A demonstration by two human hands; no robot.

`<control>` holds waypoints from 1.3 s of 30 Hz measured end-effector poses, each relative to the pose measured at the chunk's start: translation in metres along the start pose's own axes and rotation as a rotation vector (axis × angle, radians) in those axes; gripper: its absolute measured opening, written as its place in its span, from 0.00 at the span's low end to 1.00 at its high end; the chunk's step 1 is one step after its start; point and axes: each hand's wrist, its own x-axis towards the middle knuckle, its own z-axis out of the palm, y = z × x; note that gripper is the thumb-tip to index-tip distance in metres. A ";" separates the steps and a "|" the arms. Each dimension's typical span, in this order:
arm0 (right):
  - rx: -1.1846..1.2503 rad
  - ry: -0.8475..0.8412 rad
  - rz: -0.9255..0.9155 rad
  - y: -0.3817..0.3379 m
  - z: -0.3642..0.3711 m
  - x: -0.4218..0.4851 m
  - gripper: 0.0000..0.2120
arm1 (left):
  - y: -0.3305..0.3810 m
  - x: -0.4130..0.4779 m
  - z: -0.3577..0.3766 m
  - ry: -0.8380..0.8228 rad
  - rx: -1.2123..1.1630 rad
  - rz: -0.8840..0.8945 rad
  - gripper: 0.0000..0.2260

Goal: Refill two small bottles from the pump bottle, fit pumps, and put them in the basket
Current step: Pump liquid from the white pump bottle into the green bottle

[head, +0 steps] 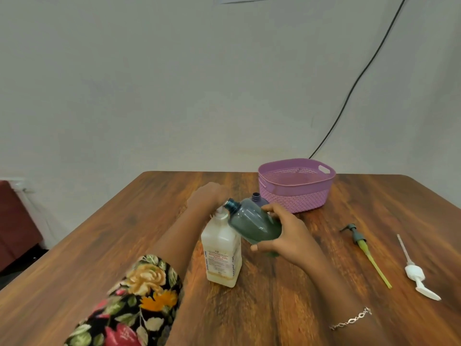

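Near the middle of the table (274, 303), clasps a teal small bottle (254, 224) in the right grip (287, 233), fingers and thumb curled round its lower body. Holds it off the table and tilted, open neck aimed up and to the left, just beside the spout of the white pump bottle (220, 248). Reaches over the top of that pump bottle with the left grip (205, 197), back of the hand up and blurred by motion; cannot tell whether open or closed, nor whether touching the pump head. Upright on the table, the pump bottle, printed label facing the near edge. Just behind the teal bottle, toward the far edge, a purple small bottle (258, 199), upright and uncapped, partly hidden, close beside the purple basket (296, 193). Near the far edge, right of centre, that basket, with nothing visible inside. Toward the right edge, lying flat and apart from each other, a teal pump (355, 236) with a yellow-green tube and, nearer the edge, a white pump (415, 273). On the left forearm, a floral sleeve (139, 295); on the right wrist, a bracelet (350, 320).
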 end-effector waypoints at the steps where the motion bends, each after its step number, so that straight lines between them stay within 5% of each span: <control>1: 0.006 -0.004 -0.005 -0.002 -0.002 0.000 0.30 | 0.004 -0.003 -0.003 -0.054 -0.016 -0.008 0.10; 7: -0.034 0.005 -0.026 -0.002 -0.005 -0.001 0.35 | 0.012 -0.010 -0.008 -0.151 0.011 0.034 0.10; 15: 0.041 0.009 0.021 0.005 0.007 -0.005 0.32 | -0.002 0.002 0.005 0.028 0.056 0.007 0.13; 22: 0.088 0.043 0.017 -0.004 0.003 -0.007 0.32 | 0.009 -0.013 -0.007 -0.203 -0.138 0.036 0.12; 30: 0.101 0.039 0.040 0.001 0.012 -0.012 0.33 | -0.002 0.004 0.005 -0.088 0.084 0.035 0.12; 39: 0.144 0.049 0.030 -0.002 0.007 -0.012 0.32 | 0.017 -0.019 -0.009 -0.205 -0.116 -0.046 0.13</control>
